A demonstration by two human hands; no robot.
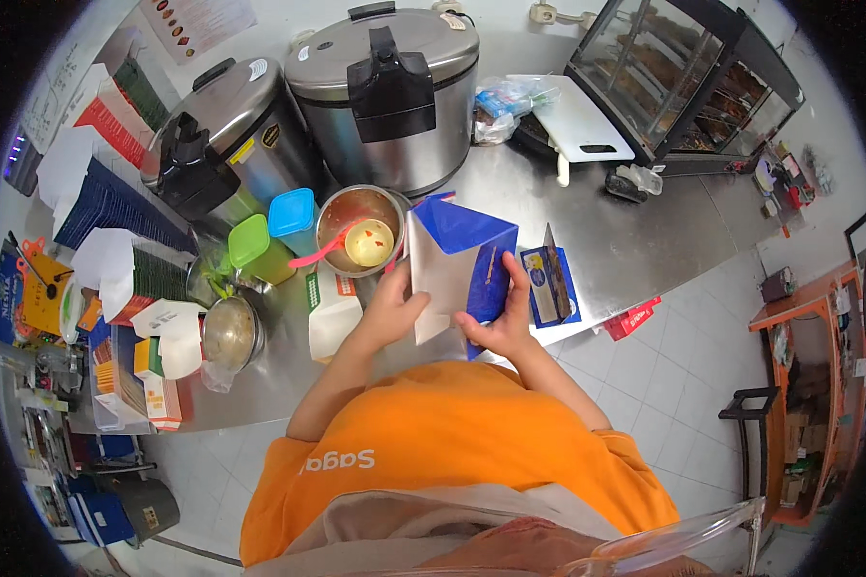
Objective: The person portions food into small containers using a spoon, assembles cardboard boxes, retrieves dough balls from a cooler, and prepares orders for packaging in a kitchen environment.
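Note:
Between my hands is a blue paperboard food box (462, 267), partly folded, its plain inner side facing up. My left hand (397, 306) grips its left wall, thumb inside. My right hand (503, 310) holds the right wall, fingers on the printed outside. Right of the box, another blue printed carton piece (550, 285) lies on the steel counter (620, 238). Just left of my left hand stands a white carton (334, 314) with green and red print. Behind it, a steel pot (325, 216) holds a yellow bowl (369, 243) and a pink-handled utensil (323, 252).
Two large steel rice cookers (382, 94) (249, 130) stand at the back. Stacks of folded cartons (123, 198) line the left side, near green (251, 241) and blue (291, 211) plastic containers. A white cutting board (577, 119) and a glass food warmer (664, 72) are at the back right.

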